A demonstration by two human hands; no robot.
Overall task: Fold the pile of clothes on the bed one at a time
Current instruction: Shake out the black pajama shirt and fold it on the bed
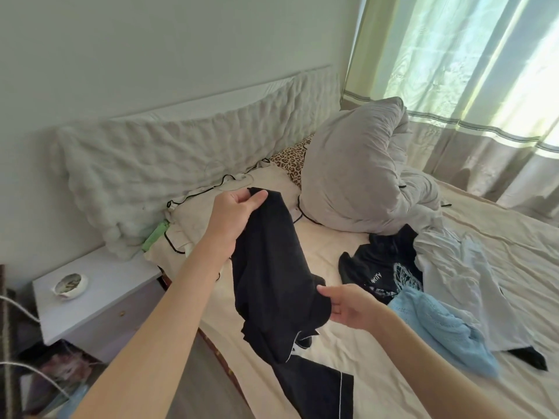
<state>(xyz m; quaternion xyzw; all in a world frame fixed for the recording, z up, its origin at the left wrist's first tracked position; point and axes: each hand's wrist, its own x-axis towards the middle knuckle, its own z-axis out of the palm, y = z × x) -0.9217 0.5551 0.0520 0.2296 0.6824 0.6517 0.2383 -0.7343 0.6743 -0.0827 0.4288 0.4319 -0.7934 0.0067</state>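
Observation:
A black garment (272, 276) with thin white piping hangs over the cream bed (329, 243), its lower part lying on the sheet near the front edge. My left hand (233, 216) pinches its top corner, held up above the bed. My right hand (348, 306) grips its side edge lower down. To the right lies the pile: a black printed shirt (381, 267), a light blue knit (441, 331) and a pale white garment (462, 267).
A grey duvet (357, 176) is bunched at the head of the bed beside a leopard-print pillow (292, 164). A padded white headboard (169, 158) runs along the wall. A white nightstand (99, 300) with a small dish (71, 285) stands at the left. Curtains (472, 71) hang at the right.

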